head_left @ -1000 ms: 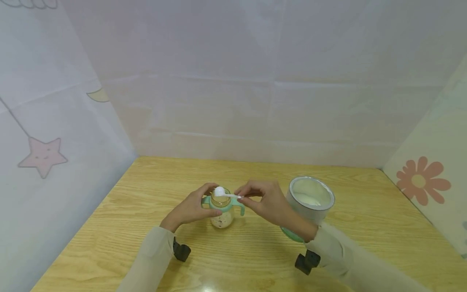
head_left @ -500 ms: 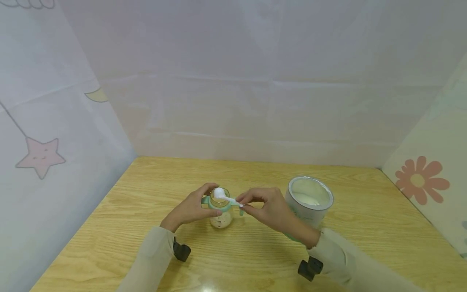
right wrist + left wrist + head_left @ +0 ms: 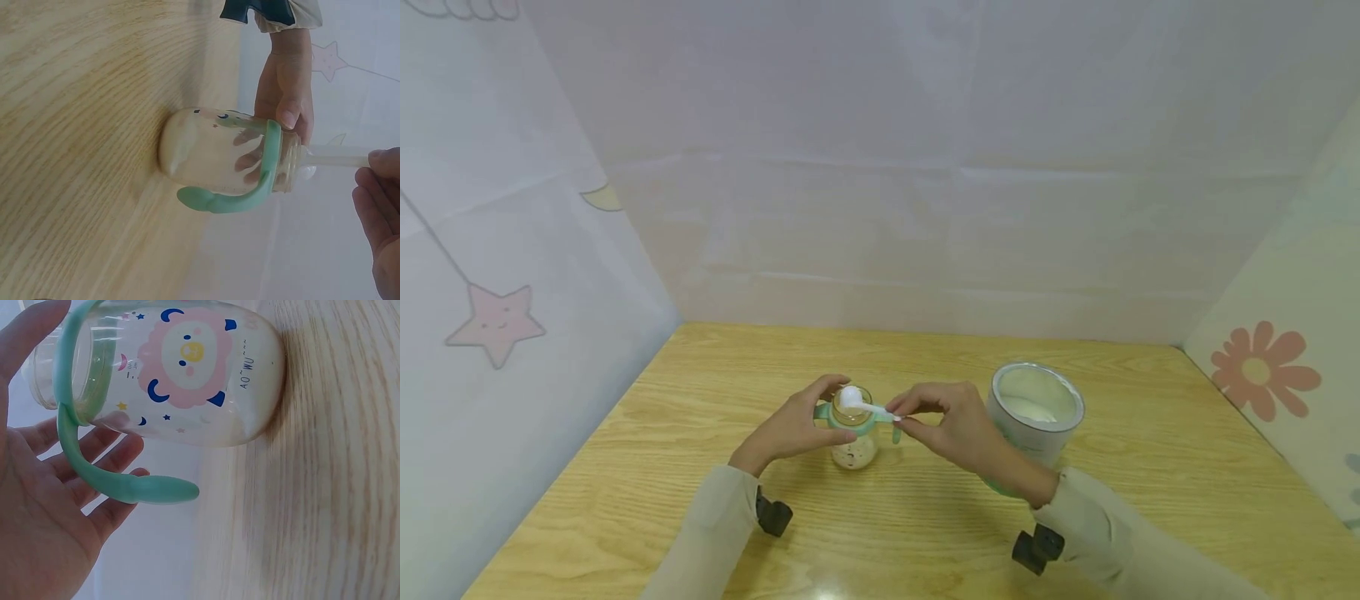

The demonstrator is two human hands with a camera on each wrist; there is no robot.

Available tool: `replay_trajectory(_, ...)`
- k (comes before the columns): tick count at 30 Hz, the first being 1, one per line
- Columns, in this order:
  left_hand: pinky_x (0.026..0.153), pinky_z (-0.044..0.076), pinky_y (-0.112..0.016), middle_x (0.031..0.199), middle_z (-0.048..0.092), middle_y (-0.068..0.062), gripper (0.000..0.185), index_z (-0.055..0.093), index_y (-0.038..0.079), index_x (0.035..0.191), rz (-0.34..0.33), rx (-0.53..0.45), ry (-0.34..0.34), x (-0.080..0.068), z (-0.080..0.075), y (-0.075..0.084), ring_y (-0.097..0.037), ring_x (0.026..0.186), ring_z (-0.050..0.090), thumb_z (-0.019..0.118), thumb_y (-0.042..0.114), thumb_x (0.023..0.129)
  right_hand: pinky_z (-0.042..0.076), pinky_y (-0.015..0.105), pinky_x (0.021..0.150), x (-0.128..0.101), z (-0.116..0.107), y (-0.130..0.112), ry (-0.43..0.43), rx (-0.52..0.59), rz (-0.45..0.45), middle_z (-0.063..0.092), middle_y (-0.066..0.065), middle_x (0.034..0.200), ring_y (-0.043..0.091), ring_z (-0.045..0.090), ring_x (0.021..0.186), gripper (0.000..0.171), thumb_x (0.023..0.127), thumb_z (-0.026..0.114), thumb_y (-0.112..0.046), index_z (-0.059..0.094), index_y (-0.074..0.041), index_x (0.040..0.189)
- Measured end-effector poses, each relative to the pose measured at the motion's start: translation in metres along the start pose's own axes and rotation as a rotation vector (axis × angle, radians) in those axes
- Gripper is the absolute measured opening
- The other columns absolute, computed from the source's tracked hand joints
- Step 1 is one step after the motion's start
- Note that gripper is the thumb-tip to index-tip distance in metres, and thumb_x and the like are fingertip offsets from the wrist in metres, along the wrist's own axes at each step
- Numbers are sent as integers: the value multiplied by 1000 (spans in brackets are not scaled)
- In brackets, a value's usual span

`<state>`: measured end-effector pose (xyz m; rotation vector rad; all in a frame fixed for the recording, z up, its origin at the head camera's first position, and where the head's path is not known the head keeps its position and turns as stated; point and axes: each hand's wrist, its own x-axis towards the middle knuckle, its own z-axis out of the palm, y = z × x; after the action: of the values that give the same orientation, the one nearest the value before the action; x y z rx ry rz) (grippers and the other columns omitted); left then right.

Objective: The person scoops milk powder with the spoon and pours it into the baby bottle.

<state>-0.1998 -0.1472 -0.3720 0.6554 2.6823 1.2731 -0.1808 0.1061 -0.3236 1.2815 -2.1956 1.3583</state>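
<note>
A clear baby bottle (image 3: pixel 853 455) with a green two-handled collar stands upright on the table. My left hand (image 3: pixel 793 423) holds it near the neck, thumb in front and fingers behind, as the left wrist view shows. A pale layer lies in the bottom of the bottle (image 3: pixel 187 369), under a printed pink animal face. My right hand (image 3: pixel 951 423) pinches the handle end of a white measuring scoop (image 3: pixel 851 398) between thumb and fingers. The scoop's bowl is right at the bottle's mouth; in the right wrist view the scoop handle (image 3: pixel 337 158) runs straight out from the rim.
An open milk powder can (image 3: pixel 1033 437) stands just behind my right wrist, with pale powder (image 3: pixel 1028 409) inside. The wooden table (image 3: pixel 880 533) meets printed cloth walls at the back and sides.
My right hand has dropped slightly and turned, so the scoop's handle slopes down more towards my fingers. The bowl has stayed over the bottle mouth. My left hand and the bottle have kept still.
</note>
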Motion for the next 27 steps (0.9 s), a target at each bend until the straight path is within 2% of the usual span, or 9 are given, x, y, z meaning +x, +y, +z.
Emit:
replay_trajectory(9, 92, 47, -46, 126, 53, -9, 77, 37, 12, 144, 10, 18, 4, 5, -4, 9, -26, 117, 50, 74, 38, 81, 57, 26, 75, 4, -12, -6, 22, -52, 41, 73, 8, 91, 17, 71, 82, 12, 82, 71, 3, 67, -9, 79)
replay_trajectory(15, 99, 43, -50, 131, 53, -8, 77, 37, 11, 143, 49, 34, -5, 10, -6, 12, -28, 121, 48, 74, 39, 82, 58, 25, 71, 6, -20, -7, 65, -68, -2, 73, 9, 89, 18, 70, 78, 14, 81, 70, 6, 67, -7, 79)
replay_trajectory(19, 100, 41, -51, 134, 52, -9, 77, 35, 11, 144, 73, 38, -13, 14, -7, 15, -28, 122, 48, 74, 38, 83, 58, 26, 71, 6, -26, -8, 78, -83, 9, 73, 8, 89, 19, 71, 78, 14, 81, 70, 6, 67, -8, 80)
replay_trajectory(27, 102, 40, -49, 137, 49, -10, 79, 34, 12, 145, 76, 47, -27, 19, -9, 26, -29, 124, 46, 74, 38, 82, 58, 25, 70, 4, -39, -10, 105, -109, -10, 72, 10, 87, 15, 71, 77, 17, 78, 70, 10, 66, -6, 80)
